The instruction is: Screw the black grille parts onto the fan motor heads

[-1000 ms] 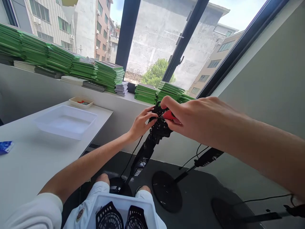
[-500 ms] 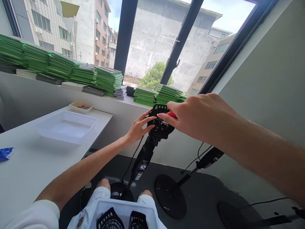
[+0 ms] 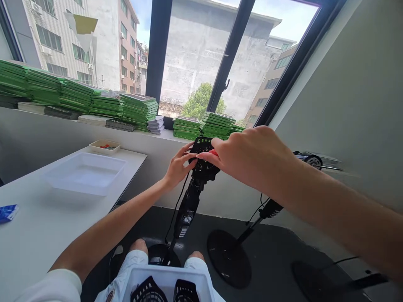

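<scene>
In front of me stands a black pedestal fan (image 3: pixel 188 205), its head a black slotted housing (image 3: pixel 206 170) with no blades or front cage showing. My left hand (image 3: pixel 178 167) grips the left side of that housing, thumb and fingers at its edge. Over the right side is my right hand (image 3: pixel 242 149), closed round a red-handled tool (image 3: pixel 213 152) pointed at the housing's face. The tool's tip is hidden, so its exact kind cannot be made out. On my lap, a white bin (image 3: pixel 170 274) holds black slotted covers (image 3: pixel 149 291).
At left, a white table (image 3: pixel 40 226) bears a translucent tray (image 3: pixel 83 172), a small beige tray (image 3: pixel 105 147) and a blue packet (image 3: pixel 8 214). Green stacks (image 3: pixel 138 109) line the windowsill. More fan stands, one with a round base (image 3: pixel 229 258), occupy the floor at right.
The view has shifted slightly, bringing another fan's motor into sight beyond my right arm. Both hands stay at the housing, the red-handled tool still in my right.
</scene>
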`<state>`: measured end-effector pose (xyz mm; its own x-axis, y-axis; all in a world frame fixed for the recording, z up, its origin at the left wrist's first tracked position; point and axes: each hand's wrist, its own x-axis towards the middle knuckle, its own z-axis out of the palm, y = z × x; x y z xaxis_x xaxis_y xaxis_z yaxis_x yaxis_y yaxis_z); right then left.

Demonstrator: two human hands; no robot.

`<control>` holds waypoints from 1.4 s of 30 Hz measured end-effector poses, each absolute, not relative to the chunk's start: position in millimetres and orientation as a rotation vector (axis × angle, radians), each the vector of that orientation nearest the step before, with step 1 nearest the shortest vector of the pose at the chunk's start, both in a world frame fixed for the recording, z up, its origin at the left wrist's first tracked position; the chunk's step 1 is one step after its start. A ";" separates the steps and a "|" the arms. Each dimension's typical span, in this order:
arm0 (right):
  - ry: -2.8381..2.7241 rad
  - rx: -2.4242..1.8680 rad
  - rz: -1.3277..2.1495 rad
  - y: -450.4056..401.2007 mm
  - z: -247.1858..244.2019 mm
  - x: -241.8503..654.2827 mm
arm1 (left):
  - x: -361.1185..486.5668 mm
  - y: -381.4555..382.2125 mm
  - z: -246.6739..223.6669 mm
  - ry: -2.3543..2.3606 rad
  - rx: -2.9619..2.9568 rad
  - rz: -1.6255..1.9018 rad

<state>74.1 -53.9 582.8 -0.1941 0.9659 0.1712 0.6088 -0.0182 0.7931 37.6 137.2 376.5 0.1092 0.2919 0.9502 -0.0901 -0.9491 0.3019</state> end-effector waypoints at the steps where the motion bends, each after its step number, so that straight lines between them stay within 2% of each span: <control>1: 1.844 1.648 1.108 -52.8 583.3 74.9 | 36.5 137.4 375.8 0.184 2.125 1.900; 5: 2.050 1.650 0.909 -49.5 584.7 76.6 | 35.8 132.9 371.0 0.204 2.165 1.854; 10: 1.941 1.675 1.093 -52.9 578.4 69.2 | 38.5 121.5 365.2 0.311 2.125 1.910; 15: 2.140 1.673 0.800 -54.1 569.9 61.3 | 34.3 118.3 371.0 0.310 2.157 1.887; 19: 2.052 1.774 0.940 -55.4 573.6 61.2 | 30.8 116.1 377.8 0.441 2.187 1.884; 24: 2.208 1.675 0.711 -59.4 579.2 64.4 | 28.2 115.5 374.3 0.479 2.224 1.850; 28: 2.177 1.717 0.814 -59.1 576.0 64.9 | 25.7 119.8 369.9 0.522 2.235 1.856; 32: 2.270 1.704 0.709 -59.7 574.0 64.6 | 23.8 121.0 369.8 0.550 2.273 1.839; 42: 2.245 1.708 0.757 -62.0 578.7 68.6 | 25.8 120.4 369.4 0.430 2.253 1.943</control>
